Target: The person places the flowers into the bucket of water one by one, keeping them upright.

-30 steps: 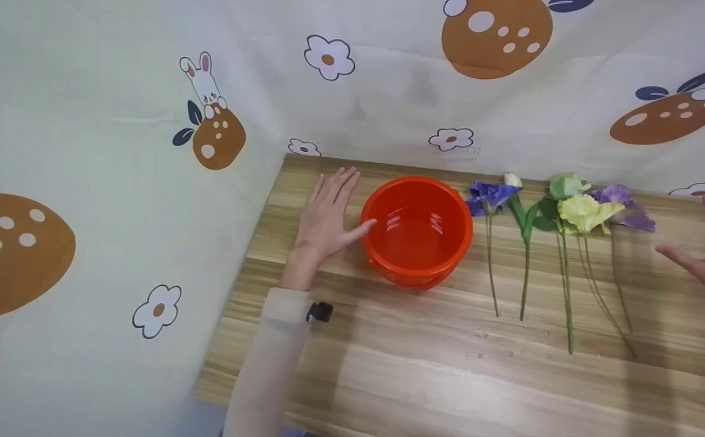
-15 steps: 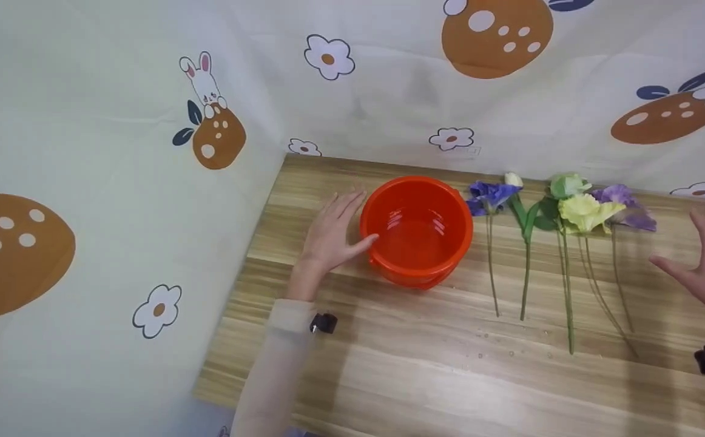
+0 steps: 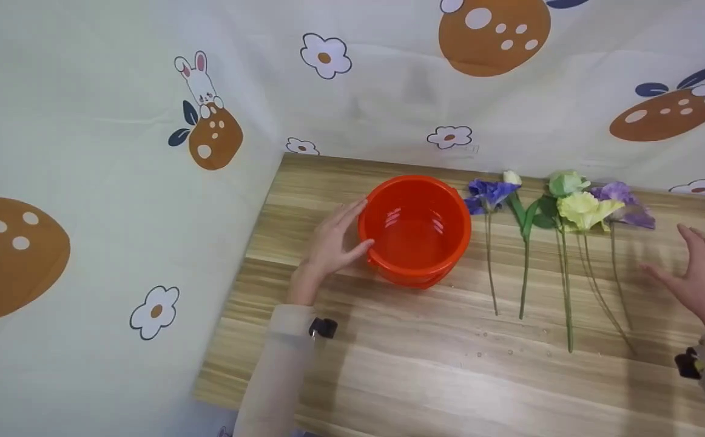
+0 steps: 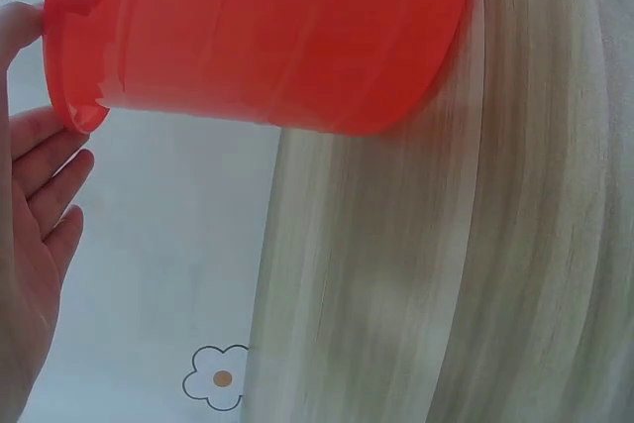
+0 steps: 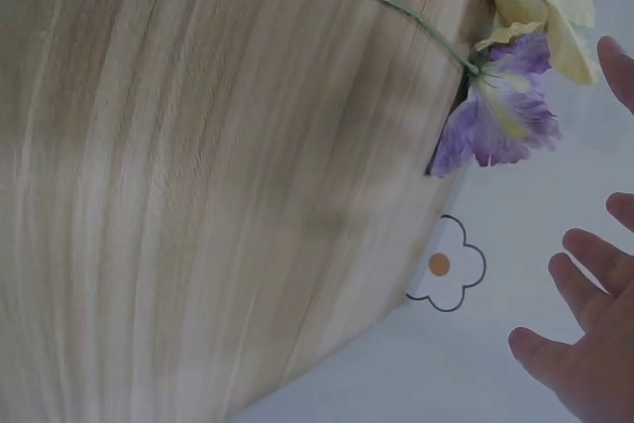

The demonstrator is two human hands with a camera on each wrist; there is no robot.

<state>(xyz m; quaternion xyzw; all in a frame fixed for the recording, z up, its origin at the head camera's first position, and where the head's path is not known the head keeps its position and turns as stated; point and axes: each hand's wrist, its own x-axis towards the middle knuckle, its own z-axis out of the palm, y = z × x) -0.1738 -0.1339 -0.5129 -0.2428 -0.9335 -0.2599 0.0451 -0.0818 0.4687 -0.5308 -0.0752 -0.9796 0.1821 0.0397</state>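
A red plastic bucket (image 3: 410, 280) stands upright on the wooden table, and nothing shows inside it. My left hand (image 3: 331, 243) is at the bucket's left side, thumb and fingers spread apart along the rim; in the left wrist view the fingertips (image 4: 64, 126) meet the rim's edge. To the right, several artificial flowers lie in a row: a blue-purple one (image 3: 491, 194), a white bud (image 3: 512, 178), a green one (image 3: 566, 183), a yellow one (image 3: 584, 210) and a light purple one (image 3: 631, 215). My right hand (image 3: 701, 279) hovers right of them, fingers spread, holding nothing.
A pale cloth printed with rabbits and flowers hangs behind the table (image 3: 389, 364) and along its left side. Small water drops (image 3: 480, 354) dot the tabletop below the stems. A dark wrist device (image 3: 323, 328) sits at the left sleeve.
My left hand has drawn slightly nearer me and rightward, its fingers reaching the bucket's rim. My right hand has come leftward and nearer me. Bucket and flowers stay put.
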